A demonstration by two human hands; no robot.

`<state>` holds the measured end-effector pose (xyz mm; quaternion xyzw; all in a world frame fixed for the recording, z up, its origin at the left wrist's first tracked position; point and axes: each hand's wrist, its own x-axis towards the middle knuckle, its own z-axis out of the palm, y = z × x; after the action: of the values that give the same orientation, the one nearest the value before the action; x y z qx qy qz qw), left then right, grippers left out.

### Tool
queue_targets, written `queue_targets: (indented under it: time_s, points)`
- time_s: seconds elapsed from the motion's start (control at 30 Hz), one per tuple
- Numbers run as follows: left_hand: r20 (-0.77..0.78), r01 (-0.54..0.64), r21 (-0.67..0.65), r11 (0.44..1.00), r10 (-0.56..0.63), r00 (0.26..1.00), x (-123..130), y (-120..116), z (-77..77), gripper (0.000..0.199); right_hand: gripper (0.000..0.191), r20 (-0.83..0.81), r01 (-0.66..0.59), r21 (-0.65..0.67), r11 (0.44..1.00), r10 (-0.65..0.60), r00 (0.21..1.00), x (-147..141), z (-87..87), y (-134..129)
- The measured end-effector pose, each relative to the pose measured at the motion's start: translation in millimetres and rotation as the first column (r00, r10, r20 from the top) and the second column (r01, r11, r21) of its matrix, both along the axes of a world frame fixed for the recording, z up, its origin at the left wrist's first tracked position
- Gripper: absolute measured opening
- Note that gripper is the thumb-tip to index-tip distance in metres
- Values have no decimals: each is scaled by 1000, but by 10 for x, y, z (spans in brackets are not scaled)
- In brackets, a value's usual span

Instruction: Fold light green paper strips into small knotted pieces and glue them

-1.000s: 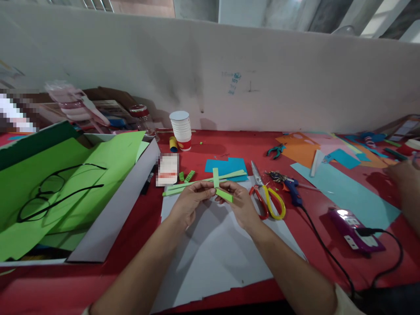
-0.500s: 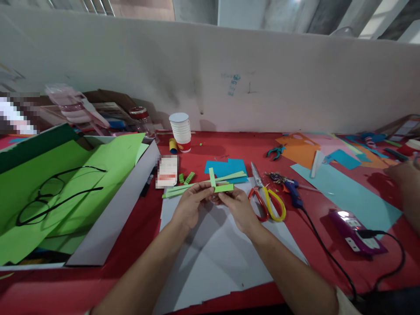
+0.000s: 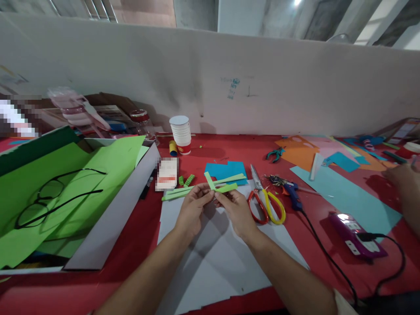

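Between my fingertips are light green paper strips (image 3: 227,188) that cross at an angle, one end pointing up and left, the other right. My left hand (image 3: 194,205) pinches them where they meet. From the other side, my right hand (image 3: 236,210) pinches the same joint; the fingers hide it. Both hands hover over white paper sheets (image 3: 226,267). Behind them lie more pale green strips (image 3: 177,193) and blue paper pieces (image 3: 226,169). Two small folded green paper pieces (image 3: 189,180) rest to the left. Scissors (image 3: 275,208) with red and yellow handles lie beside my right hand.
At left, a box (image 3: 121,210) holds green paper and eyeglasses (image 3: 49,192). Paper cups (image 3: 181,133) stand at the back. To the right are a glue gun (image 3: 293,196), a corded purple device (image 3: 357,236), pliers (image 3: 274,155) and another person's hand (image 3: 402,177).
The strips have turned in my fingers: the upright one now leans left, and the other tilts up at its right end. Both hands keep their pinch.
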<state>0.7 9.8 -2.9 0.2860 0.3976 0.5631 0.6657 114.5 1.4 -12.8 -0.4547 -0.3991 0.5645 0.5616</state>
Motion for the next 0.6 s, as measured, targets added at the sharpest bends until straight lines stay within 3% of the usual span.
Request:
queue_targets:
  time_s: [0.27,0.6]
  points:
    - [-5,126,92,988,-126,992,-38,10,4,30,12,12,-39,60,997,39,999,69,82,4]
    - [-143,230,52,972,-221,965,-105,33,28,30,18,185,-82,76,994,67,981,138,164,3]
